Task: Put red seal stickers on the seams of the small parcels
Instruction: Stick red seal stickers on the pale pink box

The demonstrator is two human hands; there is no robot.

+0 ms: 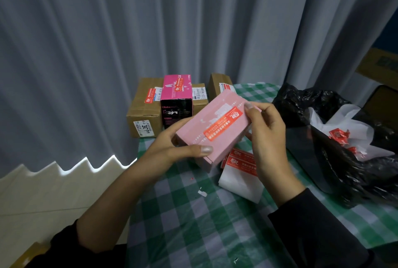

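So here's where I'm at: the pink parcel (pixel 193 132) is up off the bench (pixel 193 214), held between both hands over the near-middle of the checked cloth. My left hand (pixel 172 147) is wrapped around the near end with the thumb flat on the top edge. My right hand (pixel 267 134) pinches the far end, with the thumb sitting right at the tip of the red seal sticker (pixel 223 125).

The sticker already lies along the top face. I'd call this the press-down step, rubbing the end flat so it grabs. I can't tell from here whether it actually runs along the flap seam.

Next up, I reckon: set this one back with the done pile, where the brown box (pixel 144 112) and the magenta box (pixel 177 89) already wear red stickers. Then I'd peel a fresh one off the sticker sheet (pixel 241 164) lying right under the parcel. That peel needs a fingernail under a corner and a free hand, so the parcel has to go down first.
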